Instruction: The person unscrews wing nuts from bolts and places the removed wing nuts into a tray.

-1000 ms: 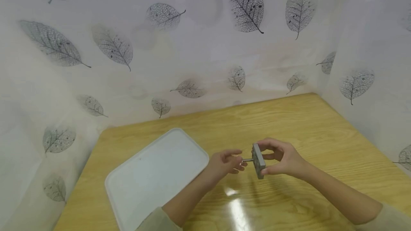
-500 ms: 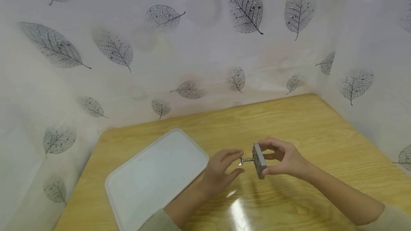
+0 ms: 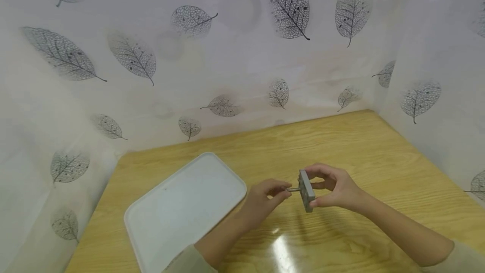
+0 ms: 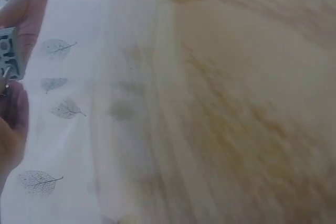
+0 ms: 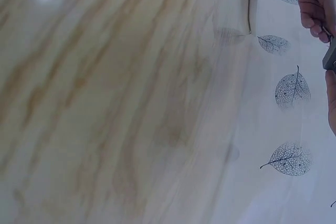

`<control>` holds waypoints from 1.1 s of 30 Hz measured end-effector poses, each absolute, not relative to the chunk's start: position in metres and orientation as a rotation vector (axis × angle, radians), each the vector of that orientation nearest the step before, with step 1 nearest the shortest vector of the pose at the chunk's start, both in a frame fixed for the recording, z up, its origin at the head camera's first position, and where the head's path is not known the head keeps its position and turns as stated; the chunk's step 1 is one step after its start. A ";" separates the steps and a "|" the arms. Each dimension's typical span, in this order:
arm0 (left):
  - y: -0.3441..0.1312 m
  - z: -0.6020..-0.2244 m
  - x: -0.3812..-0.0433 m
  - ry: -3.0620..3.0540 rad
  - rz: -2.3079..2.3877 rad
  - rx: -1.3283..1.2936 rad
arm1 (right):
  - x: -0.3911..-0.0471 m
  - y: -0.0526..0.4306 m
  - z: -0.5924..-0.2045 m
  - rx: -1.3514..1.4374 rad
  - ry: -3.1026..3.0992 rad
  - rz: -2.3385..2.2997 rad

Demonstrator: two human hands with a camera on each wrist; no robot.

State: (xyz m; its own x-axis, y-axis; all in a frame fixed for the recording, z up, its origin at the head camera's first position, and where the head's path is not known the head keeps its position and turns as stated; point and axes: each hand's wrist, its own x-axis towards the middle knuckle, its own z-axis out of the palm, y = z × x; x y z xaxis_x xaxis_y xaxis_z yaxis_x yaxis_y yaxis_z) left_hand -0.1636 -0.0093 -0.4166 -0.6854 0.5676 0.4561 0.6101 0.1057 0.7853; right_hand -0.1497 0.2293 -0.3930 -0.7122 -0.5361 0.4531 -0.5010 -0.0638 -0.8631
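Observation:
A grey rectangular block (image 3: 306,191) with recesses in its face is held on edge above the table. My right hand (image 3: 338,188) grips it from the right, fingers on the upper edge and thumb at the lower one. From its left face sticks a thin metal rod (image 3: 294,189), whose outer end is covered by my left hand (image 3: 261,202). The thumb and fingers of that hand pinch the rod there. In the left wrist view the patterned face of the block (image 4: 9,51) shows at the left edge; the right wrist view catches only a corner of the block (image 5: 329,57).
A white tray (image 3: 182,205) lies at an angle on the wooden table (image 3: 341,138), left of my hands and partly behind my left forearm. Pale sheeting (image 3: 242,54) printed with leaves stands along the table's back and sides.
My left hand opened off the rod's end, baring a small flared metal tip, then closed its thumb and fingers on it again. The right hand and block stay nearly still.

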 end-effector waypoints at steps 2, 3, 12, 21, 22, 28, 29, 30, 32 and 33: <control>-0.009 -0.411 -0.161 -2.427 -2.038 -1.045 | -0.149 0.229 -0.393 -1.175 2.138 -1.935; -0.009 -0.409 -0.161 -2.470 -2.186 -0.944 | -0.149 0.229 -0.393 -1.173 2.141 -1.934; -0.005 -0.398 -0.162 -2.527 -2.703 -0.566 | -0.150 0.229 -0.393 -1.253 2.113 -1.947; -0.014 -0.406 -0.158 -2.605 -2.522 -0.802 | -0.148 0.231 -0.392 -1.265 2.120 -1.972; -0.015 -0.408 -0.157 -2.612 -2.422 -0.812 | -0.148 0.231 -0.392 -1.259 2.123 -1.967; -0.018 -0.418 -0.152 -2.473 -1.795 -0.933 | -0.147 0.232 -0.391 -1.196 2.159 -1.930; -0.018 -0.419 -0.153 -2.420 -1.716 -0.988 | -0.147 0.233 -0.391 -1.194 2.165 -1.924; -0.018 -0.419 -0.153 -2.365 -1.633 -1.045 | -0.147 0.233 -0.391 -1.191 2.168 -1.920; -0.017 -0.420 -0.155 -2.248 -1.438 -1.152 | -0.147 0.234 -0.391 -1.196 2.169 -1.912; -0.017 -0.420 -0.156 -2.176 -1.327 -1.204 | -0.147 0.234 -0.391 -1.202 2.167 -1.910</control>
